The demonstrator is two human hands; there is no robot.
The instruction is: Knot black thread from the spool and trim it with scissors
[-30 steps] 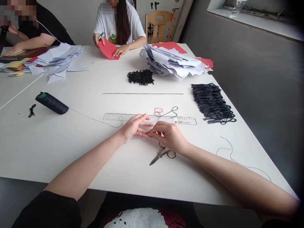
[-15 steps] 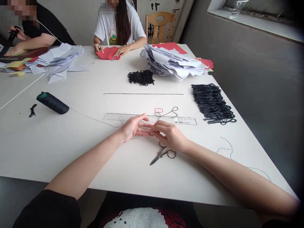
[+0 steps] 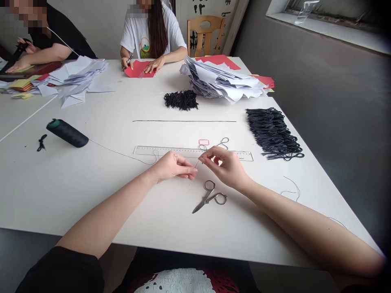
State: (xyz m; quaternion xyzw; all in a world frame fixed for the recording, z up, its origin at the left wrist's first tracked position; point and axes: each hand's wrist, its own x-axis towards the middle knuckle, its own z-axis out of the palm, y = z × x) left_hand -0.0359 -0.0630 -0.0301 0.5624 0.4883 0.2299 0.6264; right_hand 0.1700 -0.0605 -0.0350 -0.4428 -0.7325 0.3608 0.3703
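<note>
My left hand is closed, its thumb and fingers pinching a thin dark thread. That thread runs up to my right hand, whose thumb and fingertips are pinched on it too. Both hands are just in front of a clear ruler, covering part of it. Below them lies a pair of metal scissors with its blades toward me. From a black thread spool on the left, a loose strand curves toward my left hand. A looped dark cord shows partly behind my right hand.
A straight dark cord lies beyond the ruler. Further back are a small black bundle and a stack of white paper. Black looped cords are piled at right. Across the table, a person handles red paper.
My left hand has gone from spread fingers to a closed pinch. My right hand has lifted slightly away, drawing the thread taut between both hands.
</note>
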